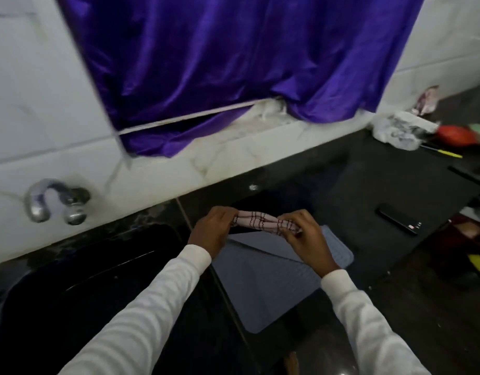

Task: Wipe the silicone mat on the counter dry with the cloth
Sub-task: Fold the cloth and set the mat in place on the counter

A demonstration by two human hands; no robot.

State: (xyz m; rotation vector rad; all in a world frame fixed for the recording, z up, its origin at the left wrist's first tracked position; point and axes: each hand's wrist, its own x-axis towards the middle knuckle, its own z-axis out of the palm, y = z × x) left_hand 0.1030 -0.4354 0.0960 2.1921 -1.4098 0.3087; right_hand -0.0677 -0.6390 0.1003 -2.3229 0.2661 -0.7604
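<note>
Left hand (210,228) and right hand (305,235) are clamping the bunched cloth (258,221) taut between them, above the mat (263,280), likely readying a wiping pad.

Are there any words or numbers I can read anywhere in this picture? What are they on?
None: no word or number can be read here.
Crumpled plastic wrapper by the wall: dark marks, too blurred to read.
Black phone on the counter: a small pale mark at one end, too small to read.
Cloth held between left hand and right hand above the silicone mat: only a check pattern, no letters.
</note>
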